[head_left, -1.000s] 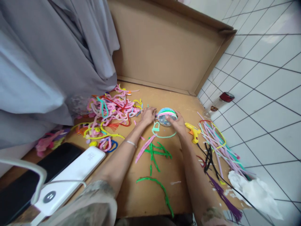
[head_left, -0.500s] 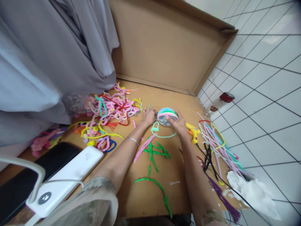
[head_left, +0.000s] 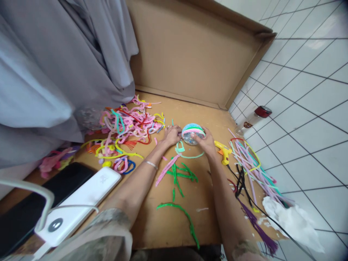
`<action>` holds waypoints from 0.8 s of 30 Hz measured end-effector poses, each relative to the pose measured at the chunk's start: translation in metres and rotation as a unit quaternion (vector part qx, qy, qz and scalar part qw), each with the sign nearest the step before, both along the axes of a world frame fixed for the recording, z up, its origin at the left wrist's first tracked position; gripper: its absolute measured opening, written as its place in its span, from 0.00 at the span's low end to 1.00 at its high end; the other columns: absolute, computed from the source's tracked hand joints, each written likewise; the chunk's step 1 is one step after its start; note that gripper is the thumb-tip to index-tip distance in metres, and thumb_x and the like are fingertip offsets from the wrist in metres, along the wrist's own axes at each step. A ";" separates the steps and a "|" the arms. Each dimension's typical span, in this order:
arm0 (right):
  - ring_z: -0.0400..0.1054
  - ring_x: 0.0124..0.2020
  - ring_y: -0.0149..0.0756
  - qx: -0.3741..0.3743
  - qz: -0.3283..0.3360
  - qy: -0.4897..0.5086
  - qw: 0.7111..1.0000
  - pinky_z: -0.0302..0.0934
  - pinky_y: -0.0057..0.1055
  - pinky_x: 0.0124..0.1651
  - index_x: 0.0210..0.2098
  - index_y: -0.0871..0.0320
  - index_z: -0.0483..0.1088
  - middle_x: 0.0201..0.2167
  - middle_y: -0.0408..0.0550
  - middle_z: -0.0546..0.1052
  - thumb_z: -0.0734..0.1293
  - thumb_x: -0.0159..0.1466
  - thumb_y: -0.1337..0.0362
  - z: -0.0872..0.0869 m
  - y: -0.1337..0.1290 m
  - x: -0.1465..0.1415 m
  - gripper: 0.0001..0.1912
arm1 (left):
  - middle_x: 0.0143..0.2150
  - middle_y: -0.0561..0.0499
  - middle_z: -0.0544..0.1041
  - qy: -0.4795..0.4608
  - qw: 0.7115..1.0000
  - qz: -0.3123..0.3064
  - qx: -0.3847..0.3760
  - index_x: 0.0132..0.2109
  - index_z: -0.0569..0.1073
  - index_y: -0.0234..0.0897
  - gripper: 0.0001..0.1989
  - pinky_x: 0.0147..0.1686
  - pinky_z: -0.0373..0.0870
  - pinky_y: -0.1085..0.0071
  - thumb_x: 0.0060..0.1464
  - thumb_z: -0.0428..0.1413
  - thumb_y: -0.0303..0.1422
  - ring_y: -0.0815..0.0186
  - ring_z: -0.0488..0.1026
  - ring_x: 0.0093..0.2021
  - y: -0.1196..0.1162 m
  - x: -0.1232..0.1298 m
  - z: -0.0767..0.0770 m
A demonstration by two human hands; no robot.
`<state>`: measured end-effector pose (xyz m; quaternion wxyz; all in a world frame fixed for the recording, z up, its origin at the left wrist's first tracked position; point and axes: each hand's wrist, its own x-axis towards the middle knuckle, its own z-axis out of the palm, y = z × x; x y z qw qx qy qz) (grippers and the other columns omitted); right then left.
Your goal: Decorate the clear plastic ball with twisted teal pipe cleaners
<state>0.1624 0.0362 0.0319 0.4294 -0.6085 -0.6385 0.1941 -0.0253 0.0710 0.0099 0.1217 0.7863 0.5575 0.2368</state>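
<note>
Head view: a person's forearms reach over a brown bench (head_left: 206, 232) toward a clear round object (head_left: 192, 133) banded in blue, green and pink, which sits between the hands. The right hand (head_left: 206, 141) clasps its right side, thumb across the front. The left hand (head_left: 173, 135) is at its left, fingers bent; whether they pinch anything cannot be told. A yellow glue gun (head_left: 225, 153) lies right of the right hand, a tangled pink pile (head_left: 133, 125) left of the left. Green strands (head_left: 174, 173) lie between the forearms.
</note>
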 end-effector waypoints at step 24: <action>0.69 0.47 0.45 0.021 -0.022 0.056 0.998 0.65 0.42 0.50 0.48 0.60 0.71 0.49 0.57 0.75 0.69 0.52 0.45 0.057 -0.037 -0.002 0.31 | 0.38 0.46 0.81 -0.126 0.989 0.065 0.033 0.31 0.81 0.36 0.16 0.49 0.67 0.63 0.47 0.49 0.21 0.61 0.74 0.40 -0.026 -0.013 0.021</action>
